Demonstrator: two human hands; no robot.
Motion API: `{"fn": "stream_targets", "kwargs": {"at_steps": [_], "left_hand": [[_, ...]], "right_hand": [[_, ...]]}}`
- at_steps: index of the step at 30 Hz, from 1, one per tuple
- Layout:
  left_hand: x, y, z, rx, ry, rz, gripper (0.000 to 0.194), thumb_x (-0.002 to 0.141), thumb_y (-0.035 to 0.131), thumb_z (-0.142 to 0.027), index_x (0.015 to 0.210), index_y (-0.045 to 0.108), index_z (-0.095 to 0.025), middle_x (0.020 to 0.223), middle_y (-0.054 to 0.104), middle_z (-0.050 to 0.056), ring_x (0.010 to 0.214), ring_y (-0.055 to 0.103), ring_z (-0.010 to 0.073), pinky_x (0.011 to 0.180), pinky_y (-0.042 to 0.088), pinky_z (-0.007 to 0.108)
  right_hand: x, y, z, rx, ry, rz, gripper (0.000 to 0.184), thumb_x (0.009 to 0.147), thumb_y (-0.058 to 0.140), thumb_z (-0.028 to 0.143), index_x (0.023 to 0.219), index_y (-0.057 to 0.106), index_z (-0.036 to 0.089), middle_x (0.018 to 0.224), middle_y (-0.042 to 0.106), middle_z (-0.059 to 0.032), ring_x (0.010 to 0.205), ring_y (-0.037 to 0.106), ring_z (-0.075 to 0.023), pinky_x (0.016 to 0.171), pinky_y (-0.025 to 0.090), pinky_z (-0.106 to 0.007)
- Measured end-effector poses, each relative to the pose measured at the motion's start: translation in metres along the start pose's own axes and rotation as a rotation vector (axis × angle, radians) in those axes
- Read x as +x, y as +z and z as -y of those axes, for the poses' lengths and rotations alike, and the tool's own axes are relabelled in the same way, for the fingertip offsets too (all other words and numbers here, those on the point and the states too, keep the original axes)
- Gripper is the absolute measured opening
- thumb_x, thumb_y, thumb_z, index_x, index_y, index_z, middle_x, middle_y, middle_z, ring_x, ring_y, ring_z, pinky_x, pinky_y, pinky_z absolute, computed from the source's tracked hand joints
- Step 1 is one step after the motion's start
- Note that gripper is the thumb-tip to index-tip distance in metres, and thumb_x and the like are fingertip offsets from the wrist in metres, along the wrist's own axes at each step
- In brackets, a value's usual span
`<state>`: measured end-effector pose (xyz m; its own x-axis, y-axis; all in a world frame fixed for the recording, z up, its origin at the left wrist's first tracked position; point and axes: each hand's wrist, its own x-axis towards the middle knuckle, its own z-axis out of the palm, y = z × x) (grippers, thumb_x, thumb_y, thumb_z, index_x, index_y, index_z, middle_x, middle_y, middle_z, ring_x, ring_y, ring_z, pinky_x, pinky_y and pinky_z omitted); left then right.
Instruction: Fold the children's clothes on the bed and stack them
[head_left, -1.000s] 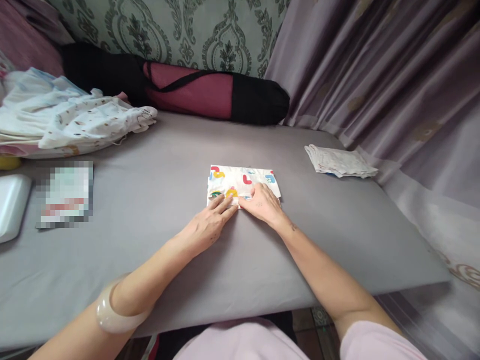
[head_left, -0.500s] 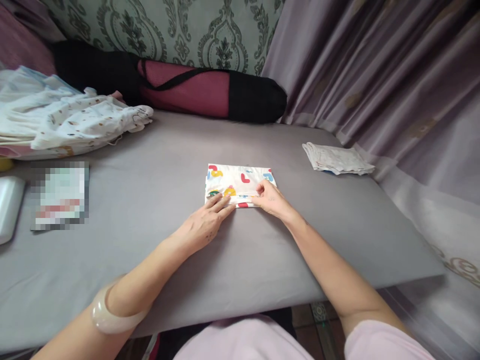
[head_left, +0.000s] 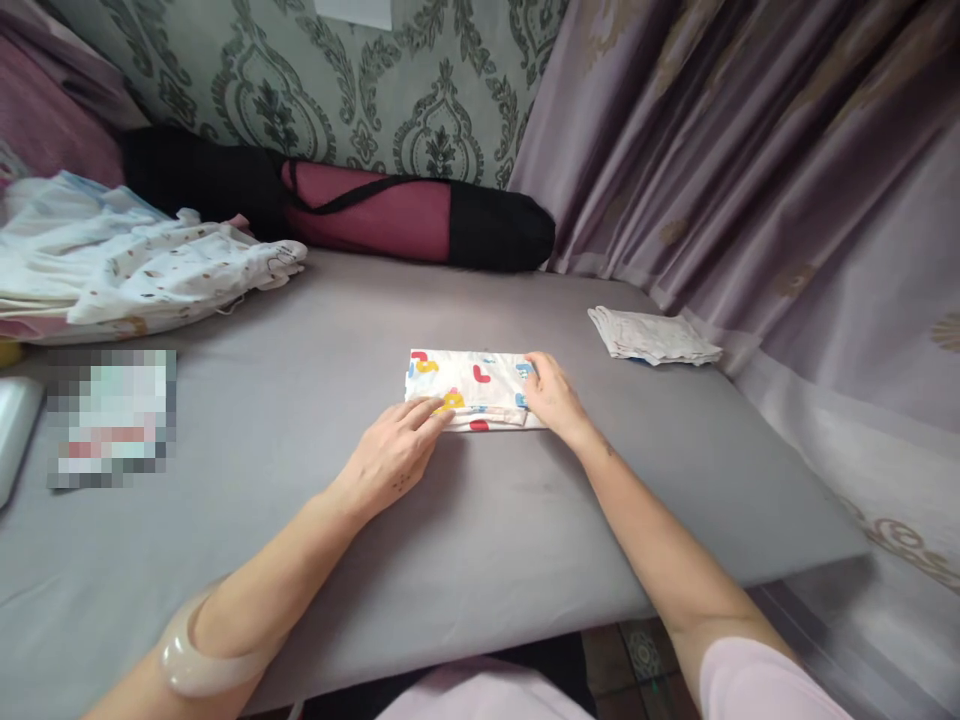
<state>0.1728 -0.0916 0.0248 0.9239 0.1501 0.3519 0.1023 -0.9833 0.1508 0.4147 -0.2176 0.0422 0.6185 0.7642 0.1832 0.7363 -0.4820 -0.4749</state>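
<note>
A small folded white cloth (head_left: 469, 385) with coloured shapes lies flat on the grey padded surface (head_left: 450, 540). My left hand (head_left: 386, 455) rests with its fingers stretched out flat, the fingertips pressing on the cloth's near left edge. My right hand (head_left: 551, 395) lies on the cloth's right end, fingers curled over the edge and touching it. A pale bangle (head_left: 187, 665) circles my left wrist.
A second folded white cloth (head_left: 652, 335) lies at the right near the purple curtain (head_left: 750, 180). A heap of white printed clothes (head_left: 135, 260) sits at the far left. A long black and maroon bag (head_left: 375, 205) lies along the patterned wall. A blurred flat item (head_left: 109, 415) is at left.
My right hand has slid from the middle of the cloth's near edge to its right end. My left hand stays on the near left edge. The view shifted slightly.
</note>
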Motion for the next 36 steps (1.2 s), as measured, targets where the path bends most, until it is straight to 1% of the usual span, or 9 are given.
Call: {"fn": "stream_targets", "kwargs": {"at_steps": [3,6,10,14,18,20,25,30,36], "left_hand": [[-0.002,0.007,0.007,0.039,-0.059,0.022,0.042,0.102,0.035,-0.029,0.139,0.05,-0.017,0.145,0.052,0.014,0.136,0.046,0.0296,0.108,0.042,0.048],[-0.005,0.011,0.011,0.05,-0.108,0.07,0.046,0.102,0.034,-0.036,0.142,0.046,-0.016,0.147,0.05,0.014,0.138,0.044,0.0292,0.111,0.038,0.05],[-0.005,0.008,0.01,0.056,-0.131,0.097,0.045,0.103,0.031,-0.037,0.138,0.048,-0.014,0.143,0.054,0.015,0.134,0.049,0.0273,0.112,0.038,0.048],[-0.003,0.004,0.009,0.056,-0.126,0.075,0.041,0.103,0.032,-0.036,0.133,0.05,-0.015,0.138,0.058,0.015,0.13,0.053,0.0287,0.109,0.039,0.052],[-0.001,0.001,0.011,0.031,-0.131,0.008,0.033,0.102,0.034,-0.031,0.123,0.054,-0.015,0.125,0.066,0.013,0.112,0.064,0.0255,0.105,0.042,0.049],[-0.001,0.0,0.011,0.015,-0.155,-0.034,0.03,0.102,0.035,-0.029,0.118,0.056,-0.016,0.117,0.069,0.012,0.104,0.066,0.024,0.098,0.046,0.044],[-0.001,0.001,0.013,0.0,-0.224,-0.099,0.026,0.101,0.037,-0.029,0.114,0.057,-0.018,0.114,0.069,0.011,0.102,0.065,0.0242,0.089,0.049,0.04],[-0.004,0.005,0.015,-0.03,-0.299,-0.068,0.024,0.1,0.038,-0.027,0.112,0.058,-0.019,0.107,0.071,0.01,0.095,0.066,0.0224,0.085,0.049,0.036],[-0.006,0.002,0.018,0.035,-0.429,-0.141,0.026,0.096,0.037,-0.016,0.111,0.059,-0.016,0.095,0.071,0.01,0.087,0.065,0.0224,0.075,0.048,0.033]], "right_hand": [[0.005,0.011,0.006,-0.14,-0.135,0.111,0.055,0.096,0.028,0.029,0.146,0.039,0.007,0.158,0.032,-0.0169,0.148,0.022,-0.0251,0.12,0.016,-0.043],[0.009,0.023,0.006,-0.224,-0.164,0.175,0.062,0.099,0.022,0.038,0.153,0.026,0.007,0.163,0.018,-0.0129,0.152,0.008,-0.023,0.122,0.007,-0.043],[0.011,0.036,-0.005,-0.261,-0.117,0.286,0.066,0.1,0.017,0.042,0.154,0.025,0.005,0.162,0.019,-0.0145,0.151,0.013,-0.0231,0.122,0.009,-0.041],[0.013,0.035,-0.009,-0.273,-0.114,0.3,0.066,0.1,0.019,0.043,0.154,0.025,0.006,0.162,0.019,-0.0142,0.151,0.013,-0.0241,0.122,0.009,-0.041],[0.019,0.024,0.008,-0.286,-0.088,0.36,0.062,0.099,0.024,0.038,0.151,0.032,0.006,0.161,0.024,-0.0168,0.15,0.017,-0.0275,0.122,0.013,-0.045],[0.021,0.022,0.024,-0.285,-0.119,0.34,0.059,0.099,0.025,0.033,0.15,0.035,0.006,0.16,0.027,-0.0166,0.15,0.018,-0.0279,0.122,0.012,-0.046],[0.021,0.041,0.057,-0.201,-0.276,0.252,0.063,0.1,0.021,0.038,0.153,0.026,0.006,0.162,0.021,-0.014,0.151,0.013,-0.0229,0.123,0.008,-0.041],[0.018,0.063,0.056,-0.226,-0.238,0.316,0.064,0.101,0.021,0.041,0.153,0.028,0.004,0.162,0.022,-0.0148,0.151,0.014,-0.0237,0.122,0.007,-0.038],[0.025,0.054,0.057,-0.233,-0.226,0.393,0.066,0.101,0.019,0.042,0.153,0.028,0.002,0.161,0.021,-0.0172,0.15,0.014,-0.027,0.122,0.009,-0.042]]}}
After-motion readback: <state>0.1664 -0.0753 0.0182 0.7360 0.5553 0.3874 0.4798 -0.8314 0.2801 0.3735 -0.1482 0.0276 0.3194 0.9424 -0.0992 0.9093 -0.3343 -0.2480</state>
